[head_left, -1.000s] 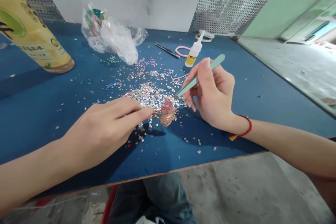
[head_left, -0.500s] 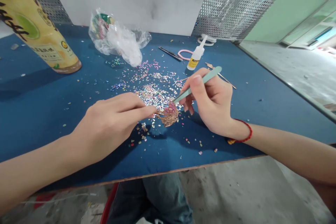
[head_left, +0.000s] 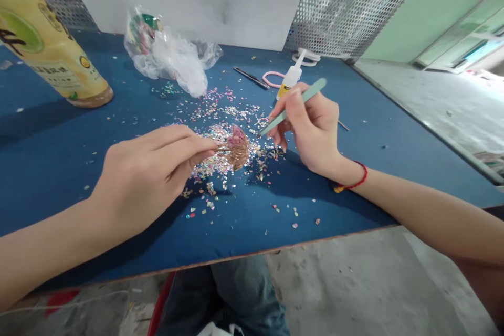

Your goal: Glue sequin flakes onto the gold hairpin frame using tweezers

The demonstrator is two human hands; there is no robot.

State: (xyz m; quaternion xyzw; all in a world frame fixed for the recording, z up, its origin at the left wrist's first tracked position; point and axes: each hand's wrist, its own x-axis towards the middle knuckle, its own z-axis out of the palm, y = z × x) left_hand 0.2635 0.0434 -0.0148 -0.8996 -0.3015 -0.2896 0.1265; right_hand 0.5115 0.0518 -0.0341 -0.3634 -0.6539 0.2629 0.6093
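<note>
My left hand [head_left: 151, 176] pinches the thin stem of a small copper-coloured metal ornament [head_left: 237, 150], whose top is partly covered in pink flakes. It is held just above a pile of shiny glitter flakes [head_left: 220, 136] on the blue table [head_left: 59, 157]. My right hand [head_left: 311, 128], with a red cord at the wrist, grips pale green tweezers [head_left: 293, 106]. Their tip points down at the flakes just right of the ornament.
A small white glue bottle [head_left: 290, 77] stands behind my right hand, beside a pink loop and a dark thin tool [head_left: 251, 77]. A crumpled clear plastic bag [head_left: 169, 52] lies at the back. A large yellow bottle [head_left: 43, 42] stands far left. Perforated metal panels back the table.
My left hand has lifted the ornament up and to the left over the flake pile. The tweezers' tip has left the ornament and now hovers to its right.
</note>
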